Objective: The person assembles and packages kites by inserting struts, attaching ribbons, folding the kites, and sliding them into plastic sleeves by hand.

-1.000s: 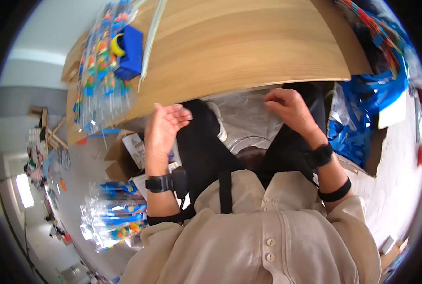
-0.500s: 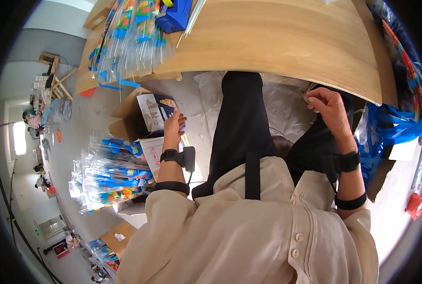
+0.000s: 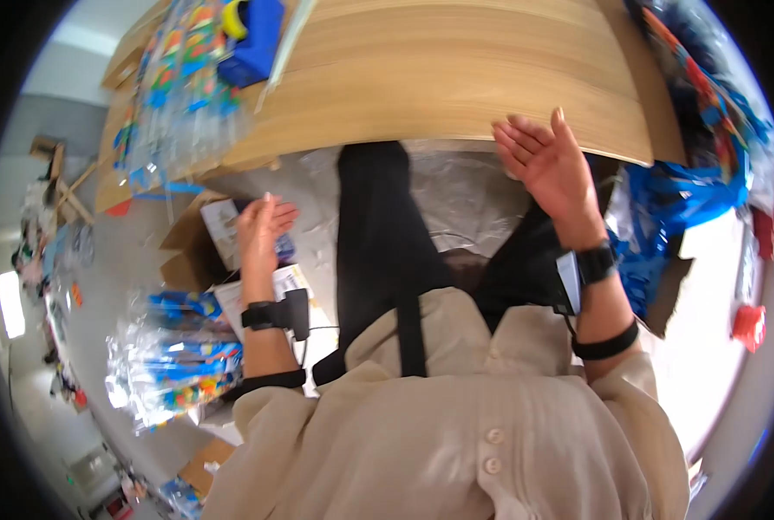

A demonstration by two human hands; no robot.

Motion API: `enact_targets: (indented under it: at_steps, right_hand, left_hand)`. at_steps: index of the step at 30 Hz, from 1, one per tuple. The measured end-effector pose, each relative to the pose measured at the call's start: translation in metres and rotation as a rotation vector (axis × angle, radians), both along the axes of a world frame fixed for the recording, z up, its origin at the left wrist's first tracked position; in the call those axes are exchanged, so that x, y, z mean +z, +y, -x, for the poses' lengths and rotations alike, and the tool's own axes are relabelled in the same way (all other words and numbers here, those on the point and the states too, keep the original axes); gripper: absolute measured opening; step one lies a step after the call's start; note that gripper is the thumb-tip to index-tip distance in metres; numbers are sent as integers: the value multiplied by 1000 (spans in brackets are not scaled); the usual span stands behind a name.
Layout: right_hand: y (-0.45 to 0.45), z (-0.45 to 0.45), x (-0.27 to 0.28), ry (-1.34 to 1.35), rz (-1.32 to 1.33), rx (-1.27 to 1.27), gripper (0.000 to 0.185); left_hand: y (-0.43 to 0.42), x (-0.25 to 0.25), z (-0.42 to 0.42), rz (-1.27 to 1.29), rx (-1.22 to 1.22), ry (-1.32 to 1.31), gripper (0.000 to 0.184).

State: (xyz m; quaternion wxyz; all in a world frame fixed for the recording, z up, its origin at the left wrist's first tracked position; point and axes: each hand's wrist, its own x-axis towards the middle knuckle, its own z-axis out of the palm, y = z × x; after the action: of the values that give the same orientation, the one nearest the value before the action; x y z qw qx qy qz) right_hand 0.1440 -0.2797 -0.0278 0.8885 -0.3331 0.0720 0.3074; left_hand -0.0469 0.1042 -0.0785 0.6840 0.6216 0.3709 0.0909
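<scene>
Bench [image 3: 456, 78]: stretched ahead of both hands, its near edge showing just behind the right fingers; whether they touched it could not be told.
Blue plastic pile [image 3: 690, 191]: lay to the right of the right hand, bunched by a cardboard side that probably kept it from spreading.
Wrapped packs [image 3: 179, 87]: lay on the bench, ahead and left of the left hand, side by side, presumably to keep them in order; blur hid their contents.
Lower packs [image 3: 183, 355]: sat beside the left forearm, below the bench, gathered in one bundle, perhaps so that arm could reach them.
Cardboard box [image 3: 183, 232]: stood just left of the left hand, the nearest thing to it, flaps spread, likely to leave the inside reachable.
Right hand [image 3: 547, 160]: palm turned up, fingers extended, thumb well apart, holding nothing visible.
Left hand [image 3: 265, 230]: fingers loosely stretched, thumb raised, no object seen in it.
Tape holder [image 3: 252, 43]: rested beside the wrapped packs, ahead of the left hand, probably for easy reach.
Pale sticks [image 3: 287, 43]: lay together just right of the tape holder, between the hands' sides.
Yellow roll [image 3: 234, 19]: sat at the tape holder, seemingly held by it.
</scene>
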Motion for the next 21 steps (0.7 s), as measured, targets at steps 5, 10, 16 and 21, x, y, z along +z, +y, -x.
enact_targets:
  at_steps: [5,10,16,21]
  right_hand:
    - [-15,-15,21,58,-195,-230,59]
    - [-33,-40,27,-34,-93,-404,47]
    - [-37,-60,25,-264,85,-589,28]
    - [-32,-59,9,-752,1045,-725,15]
  left_hand:
    - [-51,55,-66,-606,-259,-285,14]
    - [-156,121,-108,-87,-1025,-169,31]
    - [-281,110,-109,368,-1023,-242,74]
    - [-320,96,-113,349,-912,-153,44]
